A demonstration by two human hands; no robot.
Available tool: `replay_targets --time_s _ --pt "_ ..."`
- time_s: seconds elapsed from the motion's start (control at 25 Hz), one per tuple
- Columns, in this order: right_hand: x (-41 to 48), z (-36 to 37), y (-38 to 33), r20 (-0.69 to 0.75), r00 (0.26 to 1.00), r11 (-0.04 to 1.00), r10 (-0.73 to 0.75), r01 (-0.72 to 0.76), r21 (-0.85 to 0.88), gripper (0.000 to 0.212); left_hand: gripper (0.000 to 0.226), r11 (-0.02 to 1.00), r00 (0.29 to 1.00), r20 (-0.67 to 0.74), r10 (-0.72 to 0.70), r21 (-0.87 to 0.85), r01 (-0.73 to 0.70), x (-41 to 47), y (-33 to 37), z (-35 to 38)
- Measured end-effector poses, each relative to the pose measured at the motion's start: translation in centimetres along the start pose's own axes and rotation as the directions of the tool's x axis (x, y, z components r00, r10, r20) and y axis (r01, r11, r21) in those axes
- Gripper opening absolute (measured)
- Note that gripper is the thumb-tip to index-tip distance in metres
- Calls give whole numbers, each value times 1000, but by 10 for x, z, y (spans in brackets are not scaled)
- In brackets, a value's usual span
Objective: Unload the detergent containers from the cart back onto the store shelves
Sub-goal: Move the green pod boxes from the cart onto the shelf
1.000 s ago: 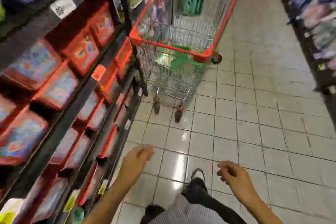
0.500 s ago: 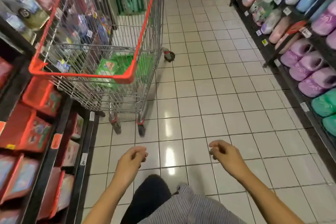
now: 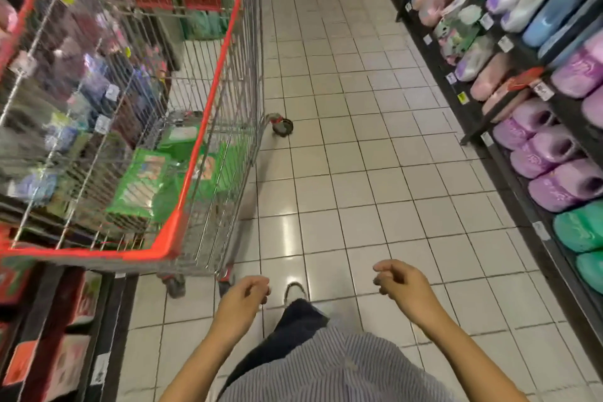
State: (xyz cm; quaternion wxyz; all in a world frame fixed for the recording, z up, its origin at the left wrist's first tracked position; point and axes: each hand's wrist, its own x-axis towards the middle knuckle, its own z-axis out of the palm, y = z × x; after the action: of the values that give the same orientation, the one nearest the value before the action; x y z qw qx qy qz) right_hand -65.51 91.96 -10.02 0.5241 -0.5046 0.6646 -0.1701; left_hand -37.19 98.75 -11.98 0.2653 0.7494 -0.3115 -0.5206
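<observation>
Both of our hands are empty: the left hand (image 3: 243,299) and the right hand (image 3: 399,284) hang loosely curled over the tiled floor (image 3: 352,173), fingers half folded, gripping nothing.

Largest around us are the shelves, the left shelves (image 3: 65,352) with red packs low beside us and the right shelves (image 3: 538,147) stacked with purple, pink and green pouches. Next comes the cart (image 3: 202,127), wire-sided with a red rim, standing just ahead and to our left, near the left hand but not touched. Down in its basket lie the green detergent packs (image 3: 143,186), flat on the bottom, several overlapping; blur hides their exact count.

We judge the step in hand to be going for the next pack. To do it well, we should step close to the rim, lean over rather than stretch, take the topmost pack with both hands under its body so the soft sides do not sag, and lift it clear of the wire before we turn to its shelf.
</observation>
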Motion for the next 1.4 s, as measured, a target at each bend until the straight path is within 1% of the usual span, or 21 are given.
replay_targets --time_s 0.12,0.2,0.28,0.36,0.4,0.48,0.56,0.64,0.72,0.84,0.88,0.96,1.04,1.08,1.16,1.24,1.32,1.36,1.4 --pt "45 -21 -16 -20 998 998 58 -58 5 19 20 998 997 57 52 19 -53 60 68 5" --pt "79 -36 -28 -32 996 997 79 -79 -14 17 22 997 994 71 80 -1 -80 97 115 3" --pt "115 -50 -42 -40 995 995 88 -90 -41 17 19 992 991 38 126 -22 -125 128 159 -1" --pt "159 -63 -58 -18 997 995 75 -76 -56 16 10 984 984 -28 174 -28 -175 157 196 -6" --pt "182 -68 -69 -4 998 995 61 -61 -76 16 8 981 981 -57 187 -34 -190 170 210 -8" --pt "229 -75 -99 43 999 992 19 -13 -123 17 15 983 980 -112 167 -58 -174 191 237 -9" --pt "277 -82 -143 137 988 980 -72 96 -177 17 8 978 972 -200 121 -143 -152 206 260 -7" --pt "317 -86 -199 235 957 955 -168 217 -202 17 16 956 956 -280 89 -245 -161 211 282 -3" --pt "348 -86 -266 328 902 924 -279 346 -165 19 19 921 921 -382 80 -326 -215 211 307 -7" --pt "377 -76 -368 426 782 861 -456 509 -12 21 24 864 840 -529 121 -361 -352 204 342 -30" --pt "382 -70 -400 434 734 826 -523 563 43 20 25 842 800 -585 137 -357 -405 200 352 -42" --pt "392 -51 -462 450 628 748 -635 646 153 17 24 806 696 -703 143 -325 -494 197 368 -74" --pt "403 -24 -514 451 523 664 -723 707 244 18 21 796 609 -783 126 -286 -533 202 375 -109" --pt "408 -8 -536 457 477 629 -751 728 274 20 20 799 580 -807 109 -277 -535 208 375 -127" --pt "421 35 -580 492 397 581 -774 756 303 21 20 809 547 -834 79 -267 -523 224 368 -168" --pt "435 83 -619 557 340 560 -758 777 287 20 18 809 543 -839 33 -296 -507 250 353 -209" --pt "449 136 -650 645 299 557 -703 795 239 21 18 804 526 -845 -94 -376 -460 284 328 -251" --pt "457 162 -661 687 291 550 -665 813 188 21 19 803 528 -833 -167 -425 -417 302 315 -269" --pt "466 188 -668 729 282 516 -624 849 112 18 18 799 541 -808 -233 -476 -367 320 300 -284"
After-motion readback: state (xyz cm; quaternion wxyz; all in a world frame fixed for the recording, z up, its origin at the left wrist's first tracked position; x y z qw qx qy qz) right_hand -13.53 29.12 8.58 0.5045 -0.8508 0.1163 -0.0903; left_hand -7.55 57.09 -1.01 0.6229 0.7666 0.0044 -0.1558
